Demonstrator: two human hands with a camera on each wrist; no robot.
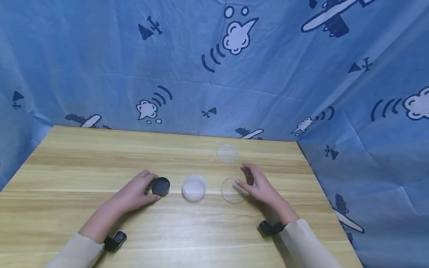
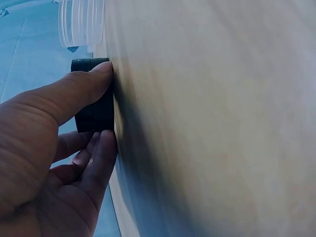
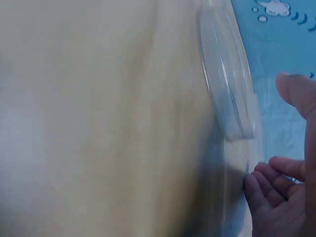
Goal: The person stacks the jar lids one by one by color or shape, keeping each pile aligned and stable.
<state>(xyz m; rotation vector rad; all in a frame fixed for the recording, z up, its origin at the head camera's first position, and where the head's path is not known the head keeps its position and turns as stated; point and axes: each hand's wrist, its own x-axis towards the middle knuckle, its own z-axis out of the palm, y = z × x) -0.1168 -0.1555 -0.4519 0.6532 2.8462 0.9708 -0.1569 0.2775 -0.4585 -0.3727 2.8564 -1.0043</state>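
Observation:
At the left, my left hand (image 1: pixel 137 190) holds a short black cylinder (image 1: pixel 161 186) by its sides, thumb on one side and fingers on the other. In the left wrist view, the black cylinder (image 2: pixel 95 111) stands right at the tabletop. Beside it is a stack of clear round dishes (image 1: pixel 194 188). Farther right lies a shallow clear petri dish (image 1: pixel 231 190), and my right hand (image 1: pixel 259 187) hovers at its right side, thumb overlapping the rim. In the right wrist view, the thumb and fingers of the right hand (image 3: pixel 289 163) are spread apart with nothing between them.
Another clear round dish (image 1: pixel 227 153) lies toward the back of the wooden table (image 1: pixel 100 160). A blue printed curtain (image 1: pixel 187 67) hangs behind the table and along its sides. Dark wrist cameras (image 1: pixel 115 241) sit on both forearms, close to the tabletop.

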